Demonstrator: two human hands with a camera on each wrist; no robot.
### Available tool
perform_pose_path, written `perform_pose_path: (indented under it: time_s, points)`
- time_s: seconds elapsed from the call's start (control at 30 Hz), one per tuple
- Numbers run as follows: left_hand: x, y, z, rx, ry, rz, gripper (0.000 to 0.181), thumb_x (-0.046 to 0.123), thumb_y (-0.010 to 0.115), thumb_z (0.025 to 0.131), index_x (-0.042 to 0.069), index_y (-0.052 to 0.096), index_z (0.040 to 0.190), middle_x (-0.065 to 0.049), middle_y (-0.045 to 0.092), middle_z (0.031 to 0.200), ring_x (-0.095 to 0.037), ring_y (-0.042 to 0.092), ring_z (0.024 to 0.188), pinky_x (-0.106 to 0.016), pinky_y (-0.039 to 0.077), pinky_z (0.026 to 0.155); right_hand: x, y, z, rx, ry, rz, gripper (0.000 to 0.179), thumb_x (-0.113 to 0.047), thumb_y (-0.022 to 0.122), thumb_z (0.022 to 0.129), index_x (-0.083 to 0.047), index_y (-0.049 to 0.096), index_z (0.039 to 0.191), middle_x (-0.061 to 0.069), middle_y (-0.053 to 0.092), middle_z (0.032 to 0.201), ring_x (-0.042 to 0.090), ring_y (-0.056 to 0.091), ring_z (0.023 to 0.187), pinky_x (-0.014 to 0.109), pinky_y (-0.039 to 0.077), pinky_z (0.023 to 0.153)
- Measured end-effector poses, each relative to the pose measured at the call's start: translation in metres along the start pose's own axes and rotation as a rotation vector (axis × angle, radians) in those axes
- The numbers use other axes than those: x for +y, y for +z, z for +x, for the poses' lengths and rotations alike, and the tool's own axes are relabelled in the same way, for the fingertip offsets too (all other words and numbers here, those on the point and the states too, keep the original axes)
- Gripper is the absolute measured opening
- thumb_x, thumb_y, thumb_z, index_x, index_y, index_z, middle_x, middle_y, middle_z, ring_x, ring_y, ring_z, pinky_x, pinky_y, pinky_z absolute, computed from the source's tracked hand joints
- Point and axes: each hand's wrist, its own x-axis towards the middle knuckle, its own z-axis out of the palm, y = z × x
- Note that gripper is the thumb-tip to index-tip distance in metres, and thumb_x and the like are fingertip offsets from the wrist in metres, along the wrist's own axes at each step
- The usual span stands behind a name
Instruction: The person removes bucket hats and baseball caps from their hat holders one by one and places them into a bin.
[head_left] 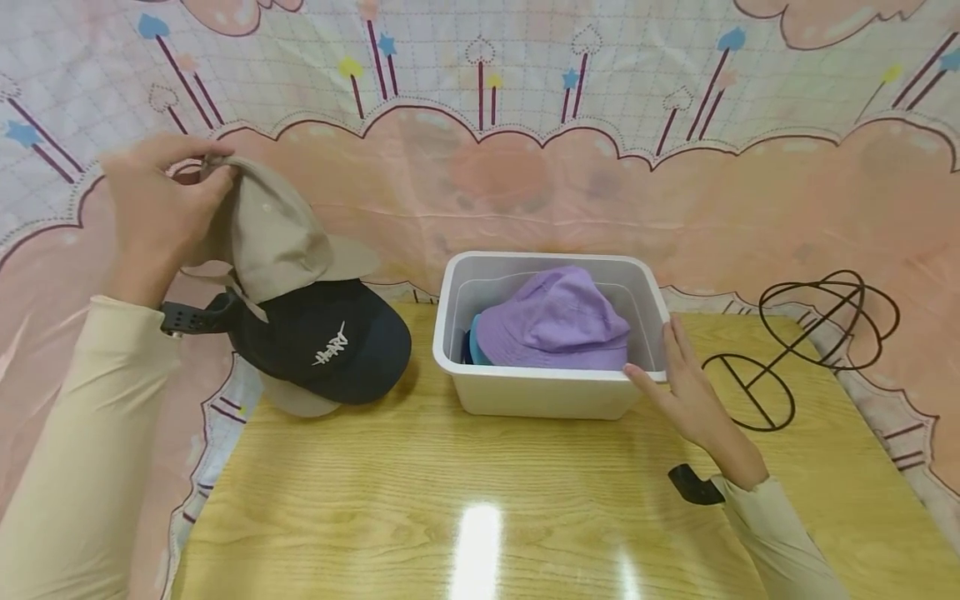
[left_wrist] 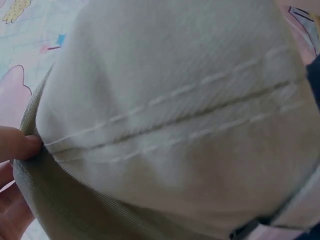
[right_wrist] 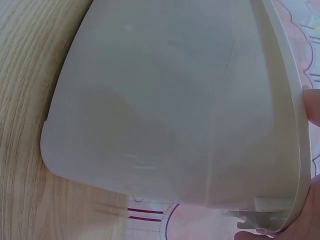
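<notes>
In the head view, my left hand (head_left: 168,196) pinches a beige baseball cap (head_left: 273,237) at its back edge, holding it tilted with its brim to the right. The beige cloth and a stitched seam (left_wrist: 175,120) fill the left wrist view. Below the beige cap is a navy cap (head_left: 322,337) with white lettering, and a beige brim (head_left: 300,400) shows under that. My right hand (head_left: 693,400) spans the front right corner of a white plastic bin (head_left: 540,396), fingers fairly straight along the rim. Inside the bin sits a purple bucket hat (head_left: 558,321), partly covering blue cloth (head_left: 477,342).
A black wire stand (head_left: 787,354) lies on the right of the wooden table (head_left: 390,500). Behind the table hangs a printed pink and white cloth (head_left: 480,183), which also shows along both sides.
</notes>
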Motion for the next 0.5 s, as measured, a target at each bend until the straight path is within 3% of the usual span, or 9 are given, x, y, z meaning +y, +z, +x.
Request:
perform_pose_path:
  time_s: [0.07,0.23,0.5]
  points:
    - [0.004,-0.001,0.002,0.002,-0.005,-0.007,0.021,0.016,0.065,0.083,0.006,0.077,0.097,0.025,0.059,0.081,0.003,0.055,0.081,-0.010,0.045,0.077,0.000,0.000,0.002,0.002,-0.005,-0.003,0.088,-0.045,0.049,0.095,-0.001,-0.005,0.150,0.007,-0.017,0.156,0.044,0.002,0.139,0.070,0.017,0.099]
    - [0.019,0.003,0.009,0.003,0.054,-0.004,0.021,0.014,0.064,0.083,0.005,0.077,0.097,0.025,0.057,0.080,0.002,0.054,0.083,-0.008,0.045,0.075,0.001,0.000,0.004,0.008,-0.006,-0.014,0.088,-0.045,0.049,0.095,-0.001,-0.005,0.150,0.007,-0.017,0.156,0.043,0.003,0.139,0.068,0.016,0.100]
    - [0.055,0.019,0.010,-0.034,0.206,-0.025,0.019,0.011,0.063,0.084,0.003,0.076,0.095,0.022,0.058,0.082,0.000,0.054,0.082,-0.010,0.046,0.076,0.005,0.001,0.008,0.004,0.004,-0.018,0.089,-0.047,0.048,0.095,-0.002,-0.006,0.150,0.006,-0.018,0.156,0.043,0.003,0.140,0.068,0.017,0.101]
